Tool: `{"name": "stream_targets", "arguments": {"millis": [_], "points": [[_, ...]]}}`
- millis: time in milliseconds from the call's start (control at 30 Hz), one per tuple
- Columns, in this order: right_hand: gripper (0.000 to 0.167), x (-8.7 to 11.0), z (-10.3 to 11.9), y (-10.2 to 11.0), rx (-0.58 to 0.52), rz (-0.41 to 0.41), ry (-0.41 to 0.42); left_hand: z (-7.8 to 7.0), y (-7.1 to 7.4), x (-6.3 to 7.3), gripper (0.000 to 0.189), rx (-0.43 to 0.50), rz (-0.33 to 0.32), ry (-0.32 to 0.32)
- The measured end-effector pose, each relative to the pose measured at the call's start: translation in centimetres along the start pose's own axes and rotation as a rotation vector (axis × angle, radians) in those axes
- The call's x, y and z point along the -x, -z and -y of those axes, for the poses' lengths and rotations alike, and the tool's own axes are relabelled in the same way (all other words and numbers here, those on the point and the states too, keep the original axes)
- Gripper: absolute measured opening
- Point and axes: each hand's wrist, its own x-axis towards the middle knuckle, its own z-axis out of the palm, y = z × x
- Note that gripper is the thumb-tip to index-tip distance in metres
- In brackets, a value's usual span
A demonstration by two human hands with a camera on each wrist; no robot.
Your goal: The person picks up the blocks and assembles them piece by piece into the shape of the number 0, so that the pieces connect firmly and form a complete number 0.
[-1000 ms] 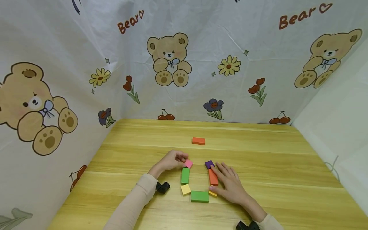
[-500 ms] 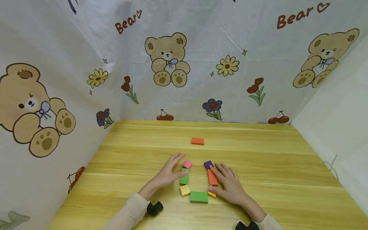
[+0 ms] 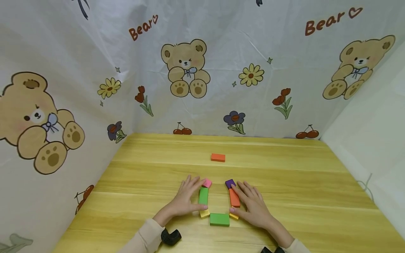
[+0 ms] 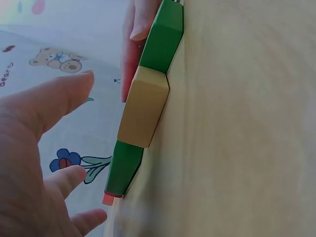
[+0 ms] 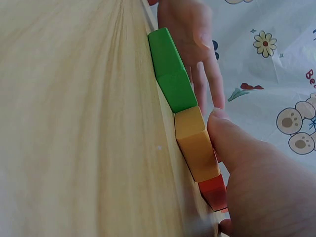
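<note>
In the head view, my left hand (image 3: 184,198) spreads over the left side of a U of wooden blocks. Its forefinger is by the pink block (image 3: 207,183), its thumb over the light yellow block (image 3: 204,214), with a green block (image 3: 203,195) between. My right hand (image 3: 255,207) lies along the right side. Its fingertips are at the purple block (image 3: 230,183) and red block (image 3: 234,199); its thumb touches the orange-yellow block (image 5: 197,148). A second green block (image 3: 219,219) lies crosswise at the near end. The fingers of both hands are fairly straight.
A lone orange-red block (image 3: 218,157) lies farther back on the wooden table (image 3: 284,165). A white cloth printed with bears (image 3: 186,70) hangs behind and at the left. A thin cord (image 3: 367,186) shows at the right edge.
My left hand has let go of the pink block, drawn back, and then come down beside the left blocks with fingers spread. The right hand stays in place. The view has tilted slightly.
</note>
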Motion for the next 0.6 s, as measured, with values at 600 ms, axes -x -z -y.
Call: {"name": "stream_targets", "arguments": {"millis": [600], "points": [[0.078,0.1,-0.17,-0.09,-0.006,0.001,0.004,0.6,-0.27,0.16,0.093,-0.117,0.076,0.003]]}}
